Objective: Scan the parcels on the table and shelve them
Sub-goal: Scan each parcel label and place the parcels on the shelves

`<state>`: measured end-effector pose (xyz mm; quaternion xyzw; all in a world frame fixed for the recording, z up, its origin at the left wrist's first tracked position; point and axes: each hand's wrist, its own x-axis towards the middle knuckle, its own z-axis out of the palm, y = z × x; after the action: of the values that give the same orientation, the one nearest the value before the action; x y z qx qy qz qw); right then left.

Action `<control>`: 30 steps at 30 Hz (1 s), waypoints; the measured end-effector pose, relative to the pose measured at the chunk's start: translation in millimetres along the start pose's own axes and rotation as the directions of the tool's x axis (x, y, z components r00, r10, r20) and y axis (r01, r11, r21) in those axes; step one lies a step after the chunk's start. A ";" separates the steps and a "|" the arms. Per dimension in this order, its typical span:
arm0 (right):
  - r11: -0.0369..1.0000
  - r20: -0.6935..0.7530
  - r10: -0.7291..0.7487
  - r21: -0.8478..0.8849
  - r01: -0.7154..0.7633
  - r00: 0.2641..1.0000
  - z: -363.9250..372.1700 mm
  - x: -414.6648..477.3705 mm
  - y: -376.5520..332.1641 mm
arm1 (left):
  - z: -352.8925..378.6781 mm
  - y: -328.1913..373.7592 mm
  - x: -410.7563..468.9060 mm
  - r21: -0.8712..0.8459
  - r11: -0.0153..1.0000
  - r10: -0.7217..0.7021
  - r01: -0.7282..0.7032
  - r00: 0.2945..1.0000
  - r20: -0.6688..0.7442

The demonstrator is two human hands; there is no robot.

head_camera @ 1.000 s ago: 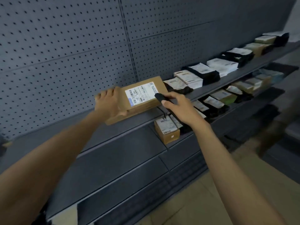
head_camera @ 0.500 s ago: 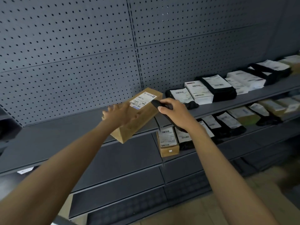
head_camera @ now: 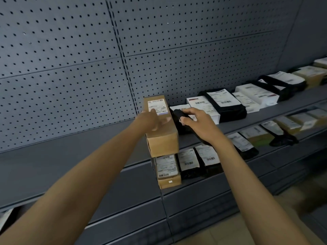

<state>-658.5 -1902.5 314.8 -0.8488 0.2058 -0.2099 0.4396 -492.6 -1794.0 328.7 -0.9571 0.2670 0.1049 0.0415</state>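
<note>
box label: unreadable | scanner: under right hand | left fingers: blurred | rightmost parcel: cropped

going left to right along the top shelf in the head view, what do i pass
cardboard box under the left hand → black scanner in the right hand → white parcel → black bag with white label → white box → second black bag → tan parcel
</note>
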 end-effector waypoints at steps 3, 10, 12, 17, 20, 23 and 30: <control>1.000 0.035 -0.010 0.002 0.010 0.999 -1.6 -1.9 7.9 | 2.4 -4.7 -16.8 0.107 0.994 0.024 -0.015 0.996 -0.081; 0.996 0.095 -0.091 0.022 0.089 0.991 -17.7 -30.1 8.1 | 18.9 -18.4 -65.6 0.102 0.992 0.091 -0.071 0.975 -0.202; 0.991 0.101 -0.134 0.023 0.132 0.986 -24.0 -42.4 5.6 | 26.5 -18.4 -88.5 0.022 0.999 0.032 -0.028 0.965 -0.259; 0.975 0.150 -0.221 0.032 0.219 0.964 -31.4 -85.6 1.9 | 56.1 -22.3 -154.3 -0.019 0.999 -0.044 0.040 0.921 -0.387; 0.961 0.207 -0.275 0.069 0.266 0.939 -22.7 -115.3 0.9 | 77.4 -31.4 -201.5 -0.025 0.997 -0.073 0.069 0.894 -0.443; 0.955 0.287 -0.295 0.093 0.280 0.911 -6.2 -148.9 -2.8 | 111.0 -45.8 -250.1 -0.002 0.993 -0.107 0.121 0.868 -0.484; 0.939 0.522 -0.338 0.139 0.314 0.783 57.6 -224.8 -17.8 | 182.7 -102.8 -349.3 0.022 0.951 -0.251 0.308 0.814 -0.524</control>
<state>-810.6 -1735.1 259.9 -0.8859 -0.0803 -0.0404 0.4551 -763.6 -1506.0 230.9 -0.9751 0.1298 -0.1766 0.0342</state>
